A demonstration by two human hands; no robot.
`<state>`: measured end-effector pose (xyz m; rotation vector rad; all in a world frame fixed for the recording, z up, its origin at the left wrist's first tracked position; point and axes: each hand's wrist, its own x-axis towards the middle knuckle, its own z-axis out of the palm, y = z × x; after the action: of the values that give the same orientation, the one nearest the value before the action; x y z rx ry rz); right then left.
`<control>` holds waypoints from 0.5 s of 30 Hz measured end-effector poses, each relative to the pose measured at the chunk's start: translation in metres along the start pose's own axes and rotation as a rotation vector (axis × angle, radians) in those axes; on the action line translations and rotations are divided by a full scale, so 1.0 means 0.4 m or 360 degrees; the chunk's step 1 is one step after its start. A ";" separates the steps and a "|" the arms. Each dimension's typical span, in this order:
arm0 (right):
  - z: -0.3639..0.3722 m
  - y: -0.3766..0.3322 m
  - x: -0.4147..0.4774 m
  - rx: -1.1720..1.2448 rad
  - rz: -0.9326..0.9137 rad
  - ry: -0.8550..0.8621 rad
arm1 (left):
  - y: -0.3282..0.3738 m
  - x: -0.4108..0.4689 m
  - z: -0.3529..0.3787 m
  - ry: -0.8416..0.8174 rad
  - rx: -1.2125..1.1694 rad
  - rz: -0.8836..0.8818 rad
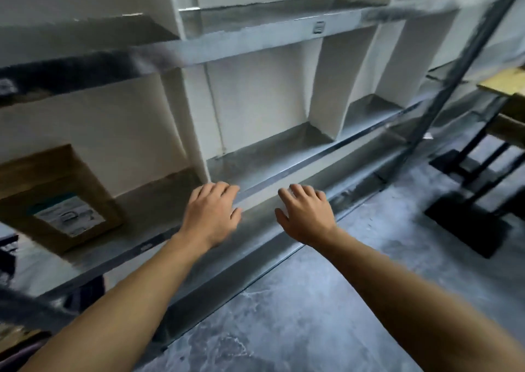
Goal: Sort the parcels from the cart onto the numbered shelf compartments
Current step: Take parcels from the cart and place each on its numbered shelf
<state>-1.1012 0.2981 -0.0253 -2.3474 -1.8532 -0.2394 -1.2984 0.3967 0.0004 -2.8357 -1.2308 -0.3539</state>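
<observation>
A grey metal shelf unit (287,170) with white dividers fills the view. A brown cardboard parcel (54,198) with a white label lies in the left compartment. Both my arms reach forward toward the shelf's front edge. My left hand (211,212) hovers at the divider between the left and middle compartments, fingers relaxed, holding nothing. My right hand (305,211) is beside it, in front of the middle compartment, fingers spread and empty. The view is blurred by motion. No shelf number can be read.
A small label tag (318,27) sits on the upper shelf's front edge. A black cart frame (471,198) stands on the grey marbled floor at right, with a wooden board (505,83) above it. Dark objects sit at the far left edge.
</observation>
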 end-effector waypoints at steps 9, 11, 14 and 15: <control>-0.061 0.561 -0.113 -0.0118 0.0396 0.0024 | 0.523 0.295 0.078 0.0029 -0.0166 0.0417; -0.078 0.678 -0.141 -0.0176 0.0464 0.0020 | 0.638 0.358 0.096 0.0004 -0.0189 0.0507; -0.104 0.832 -0.187 -0.0210 0.0574 0.0008 | 0.798 0.437 0.116 -0.0016 -0.0205 0.0632; -0.111 0.877 -0.200 -0.0217 0.0611 0.0005 | 0.847 0.460 0.119 0.0003 -0.0217 0.0676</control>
<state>-0.7797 0.1318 -0.0031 -2.7287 -1.3825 -0.3305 -0.9220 0.3018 0.0156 -3.1014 -0.5930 -0.4311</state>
